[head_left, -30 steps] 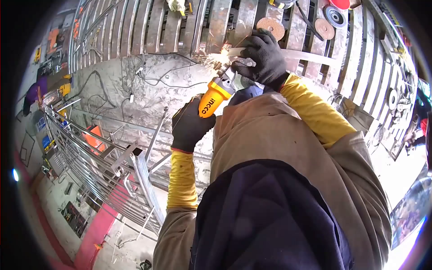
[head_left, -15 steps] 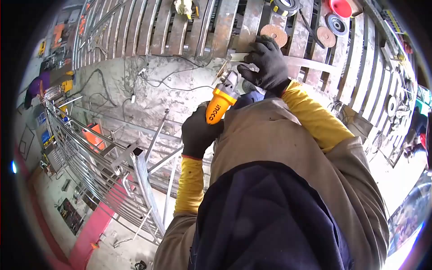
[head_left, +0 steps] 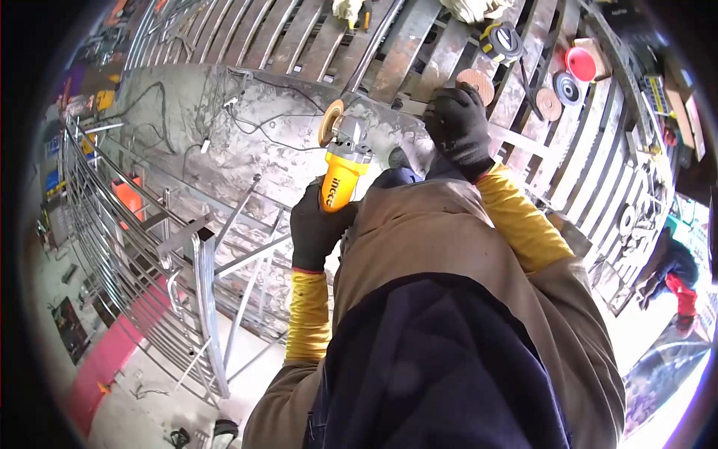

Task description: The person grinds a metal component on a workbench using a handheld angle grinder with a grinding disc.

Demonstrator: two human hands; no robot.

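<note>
My left hand point(head_left: 320, 228), in a dark glove, is closed round the body of a yellow angle grinder point(head_left: 342, 179). The grinder's head points away from me, with a tan disc point(head_left: 330, 123) on its side, apart from the table. My right hand point(head_left: 458, 131), gloved too, is curled over a flat metal strip point(head_left: 520, 139) at the near edge of the slatted metal table point(head_left: 381, 63). Part of the strip is hidden beneath that hand. Just beyond its knuckles lies a brown cutting disc point(head_left: 476, 84).
On the table lie a tape measure point(head_left: 501, 43), another brown disc point(head_left: 548, 105), a grinding wheel point(head_left: 567, 88) and a red round object point(head_left: 580, 64). Cables point(head_left: 262, 127) trail over the floor. A welded metal frame point(head_left: 202, 299) stands left. A person point(head_left: 673, 273) is at far right.
The view has shifted. The grinder has turned more upright and its disc now shows more of its face. My right hand has curled tighter over the strip. A person has come into view at right.
</note>
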